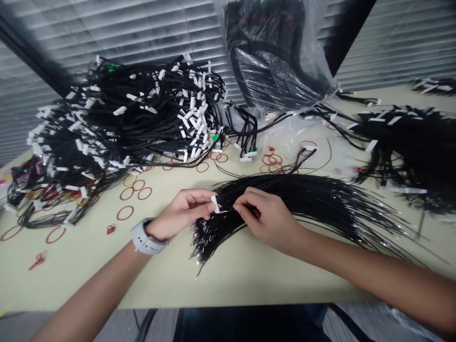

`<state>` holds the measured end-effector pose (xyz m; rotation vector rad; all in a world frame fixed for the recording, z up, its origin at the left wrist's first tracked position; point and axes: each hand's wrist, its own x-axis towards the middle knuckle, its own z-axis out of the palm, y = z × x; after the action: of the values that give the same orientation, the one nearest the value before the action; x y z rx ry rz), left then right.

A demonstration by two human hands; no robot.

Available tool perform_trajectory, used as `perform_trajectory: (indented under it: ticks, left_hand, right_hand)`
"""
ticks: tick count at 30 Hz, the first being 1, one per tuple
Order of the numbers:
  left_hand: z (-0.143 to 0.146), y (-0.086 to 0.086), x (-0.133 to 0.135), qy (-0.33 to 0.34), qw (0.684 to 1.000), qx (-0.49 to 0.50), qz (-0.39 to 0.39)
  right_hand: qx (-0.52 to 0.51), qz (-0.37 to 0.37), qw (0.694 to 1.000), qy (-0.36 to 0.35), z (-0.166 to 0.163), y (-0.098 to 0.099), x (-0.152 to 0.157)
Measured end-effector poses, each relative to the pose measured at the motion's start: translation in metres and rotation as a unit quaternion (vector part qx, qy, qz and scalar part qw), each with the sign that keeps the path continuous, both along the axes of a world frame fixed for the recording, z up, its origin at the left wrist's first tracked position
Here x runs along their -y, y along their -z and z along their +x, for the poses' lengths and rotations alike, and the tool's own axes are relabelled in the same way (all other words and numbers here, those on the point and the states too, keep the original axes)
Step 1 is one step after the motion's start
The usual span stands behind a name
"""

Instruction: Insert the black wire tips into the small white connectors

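Observation:
Between the thumb and fingers of my left hand (187, 211) is a small white connector housing (215, 204). My right hand (263, 216) pinches a thin black wire whose bare metal end (224, 212) points at the connector, close to its right side. I cannot tell whether the tip is inside the housing. Both hands are over a thick bundle of loose black wires (313, 194), which lies across the table with shiny metal terminals at both ends. A grey watch strap (147, 237) is around my left wrist.
A large heap of black cables with white connectors (142, 114) fills the back left. Red rubber bands (144, 193) lie scattered on the table (149, 285). A clear plastic bag of black cables (274, 57) leans against the blinds. More connector cables (409, 147) are piled right.

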<state>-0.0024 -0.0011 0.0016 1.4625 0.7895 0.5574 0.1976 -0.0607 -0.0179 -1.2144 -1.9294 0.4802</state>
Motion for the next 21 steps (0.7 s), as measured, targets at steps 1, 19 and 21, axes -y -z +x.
perform_trajectory:
  ticks: [1, 19, 21]
  left_hand:
    - [-0.0002, 0.0001, 0.0000, 0.000, 1.000, 0.000, -0.002]
    - [0.0047, -0.0002, 0.0046, -0.004, 1.000, 0.024, -0.016]
    - [0.0052, 0.0003, 0.0048, -0.003, 0.999, 0.027, -0.017]
  right_hand:
    - [-0.001, 0.002, 1.000, -0.001, -0.0002, 0.0007, -0.0001]
    - [-0.054, 0.055, 0.996, -0.038, -0.0046, 0.0054, -0.0005]
    - [-0.055, 0.063, 0.996, -0.036, -0.0056, 0.0062, -0.0006]
